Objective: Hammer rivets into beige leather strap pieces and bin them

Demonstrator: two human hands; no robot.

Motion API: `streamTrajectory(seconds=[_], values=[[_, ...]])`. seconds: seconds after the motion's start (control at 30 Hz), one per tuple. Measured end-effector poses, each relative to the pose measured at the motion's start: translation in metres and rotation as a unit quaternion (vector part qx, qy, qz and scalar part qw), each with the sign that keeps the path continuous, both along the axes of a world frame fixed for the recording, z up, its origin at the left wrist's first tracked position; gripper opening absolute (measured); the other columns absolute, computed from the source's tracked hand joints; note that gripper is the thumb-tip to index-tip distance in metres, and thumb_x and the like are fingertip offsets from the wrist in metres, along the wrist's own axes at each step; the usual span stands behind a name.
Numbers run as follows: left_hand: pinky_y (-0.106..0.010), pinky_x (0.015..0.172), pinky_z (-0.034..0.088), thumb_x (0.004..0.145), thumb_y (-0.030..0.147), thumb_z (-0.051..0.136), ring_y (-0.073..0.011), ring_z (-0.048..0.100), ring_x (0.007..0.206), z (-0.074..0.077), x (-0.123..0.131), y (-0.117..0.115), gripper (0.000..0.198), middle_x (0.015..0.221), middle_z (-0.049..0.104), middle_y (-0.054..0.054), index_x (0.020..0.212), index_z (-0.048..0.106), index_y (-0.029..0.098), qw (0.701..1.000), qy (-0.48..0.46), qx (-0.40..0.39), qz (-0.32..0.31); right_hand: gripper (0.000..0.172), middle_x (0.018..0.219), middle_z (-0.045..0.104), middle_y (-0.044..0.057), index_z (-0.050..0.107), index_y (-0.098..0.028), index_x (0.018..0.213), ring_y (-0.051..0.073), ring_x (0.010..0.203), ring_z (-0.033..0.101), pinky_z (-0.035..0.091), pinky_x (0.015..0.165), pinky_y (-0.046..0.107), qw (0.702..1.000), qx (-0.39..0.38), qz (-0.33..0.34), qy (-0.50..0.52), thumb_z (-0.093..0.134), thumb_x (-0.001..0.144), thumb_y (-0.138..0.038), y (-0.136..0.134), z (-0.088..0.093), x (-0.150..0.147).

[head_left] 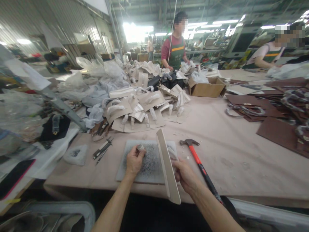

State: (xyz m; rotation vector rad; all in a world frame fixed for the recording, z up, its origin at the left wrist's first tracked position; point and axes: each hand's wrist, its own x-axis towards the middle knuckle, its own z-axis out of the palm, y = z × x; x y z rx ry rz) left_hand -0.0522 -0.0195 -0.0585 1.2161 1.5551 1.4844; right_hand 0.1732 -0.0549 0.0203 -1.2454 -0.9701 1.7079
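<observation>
My right hand (184, 174) grips a long beige leather panel (166, 164), held on edge over a scarred grey cutting pad (149, 162) at the table's front. My left hand (134, 159) is closed round a small pale cylindrical piece (140, 147) that rests on the pad's upper left. A hammer (199, 162) with a red and black handle lies just right of my right hand, its head pointing away from me.
Metal tools (102, 150) and a small grey pad (76, 154) lie to the left. A heap of beige parts (145, 106) fills the middle, with a cardboard box (206, 87) behind. Brown panels with chains (270, 111) cover the right. Two people work at the far side.
</observation>
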Motion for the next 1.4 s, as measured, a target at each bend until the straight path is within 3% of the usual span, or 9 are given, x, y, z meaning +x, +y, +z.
streamTrajectory(seconds=[0.2,0.4,0.6,0.7,0.8,0.9,1.07,1.3,1.4], values=[[-0.031,0.079,0.057,0.078,0.044,0.07,-0.0233,0.073,0.085,0.001,0.0,-0.001,0.035,0.092,0.076,-0.007,0.102,0.066,0.018,1.0,0.005,0.003,0.005,0.042,0.066,0.06,-0.003,0.054,-0.018,0.092,0.005,0.04,0.036,0.023,0.037,0.019,0.997,0.037,0.005,-0.061,0.069,0.075,-0.053,-0.013,0.011,0.004],[-0.031,0.077,0.056,0.078,0.042,0.069,-0.0237,0.072,0.083,0.005,0.0,-0.002,0.034,0.09,0.075,-0.007,0.101,0.067,0.018,0.999,0.036,0.007,0.017,0.045,0.079,0.067,0.004,0.059,-0.016,0.103,0.02,0.069,0.062,0.047,0.062,0.03,0.965,0.096,0.001,-0.243,0.065,0.073,-0.048,-0.032,-0.003,-0.007],[-0.032,0.079,0.056,0.076,0.04,0.071,-0.0238,0.072,0.085,0.004,0.001,-0.001,0.037,0.092,0.076,-0.008,0.103,0.066,0.017,1.0,0.002,-0.003,0.017,0.077,0.069,0.058,-0.003,0.04,-0.013,0.146,0.019,0.062,0.055,0.045,0.064,0.032,0.939,0.154,0.031,-0.307,0.062,0.079,-0.044,-0.053,-0.013,-0.02],[-0.032,0.081,0.056,0.075,0.041,0.072,-0.0226,0.072,0.085,0.005,0.0,-0.001,0.036,0.091,0.076,-0.008,0.099,0.066,0.016,0.997,-0.057,0.0,0.043,0.071,0.068,0.058,-0.001,0.046,-0.015,0.146,0.021,0.062,0.056,0.046,0.067,0.035,0.932,0.164,0.062,-0.318,0.062,0.082,-0.042,-0.061,-0.022,-0.026],[-0.031,0.083,0.056,0.076,0.04,0.072,-0.021,0.071,0.087,0.016,0.0,-0.002,0.033,0.092,0.075,-0.007,0.097,0.066,0.015,0.994,-0.083,0.019,0.066,0.066,0.088,0.07,0.009,0.053,-0.017,0.143,0.029,0.081,0.065,0.05,0.082,0.043,0.927,0.164,0.106,-0.319,0.06,0.084,-0.045,-0.064,-0.032,-0.03],[-0.031,0.082,0.056,0.076,0.039,0.074,-0.0207,0.071,0.087,0.031,0.008,-0.004,0.039,0.093,0.076,-0.006,0.106,0.065,0.016,0.996,-0.087,0.02,-0.009,0.07,0.109,0.071,0.017,0.049,-0.013,0.146,0.037,0.102,0.065,0.048,0.093,0.05,0.922,0.166,0.13,-0.324,0.056,0.086,-0.048,-0.062,-0.037,-0.033],[-0.033,0.078,0.057,0.074,0.038,0.074,-0.0229,0.071,0.085,0.038,0.034,0.002,0.044,0.091,0.076,-0.007,0.112,0.064,0.018,0.982,-0.08,-0.027,-0.17,0.07,0.106,0.072,0.017,0.05,-0.012,0.145,0.036,0.102,0.066,0.049,0.092,0.049,0.923,0.159,0.14,-0.321,0.056,0.086,-0.049,-0.057,-0.034,-0.033],[-0.031,0.071,0.057,0.075,0.041,0.074,-0.0215,0.072,0.079,0.019,0.037,0.009,0.042,0.088,0.072,-0.005,0.105,0.059,0.016,0.969,-0.161,-0.063,-0.177,0.056,0.108,0.068,0.011,0.056,-0.015,0.134,0.019,0.069,0.06,0.051,0.074,0.038,0.927,0.195,0.068,-0.313,0.05,0.092,-0.051,-0.045,-0.025,-0.007],[-0.03,0.071,0.058,0.076,0.039,0.075,-0.0195,0.071,0.077,0.019,0.032,0.008,0.039,0.084,0.071,-0.004,0.102,0.059,0.015,0.966,-0.168,-0.053,-0.188,0.049,0.11,0.066,0.013,0.058,-0.015,0.126,0.021,0.075,0.06,0.051,0.076,0.038,0.887,0.248,-0.036,-0.388,0.048,0.093,-0.05,-0.026,-0.029,0.027]])
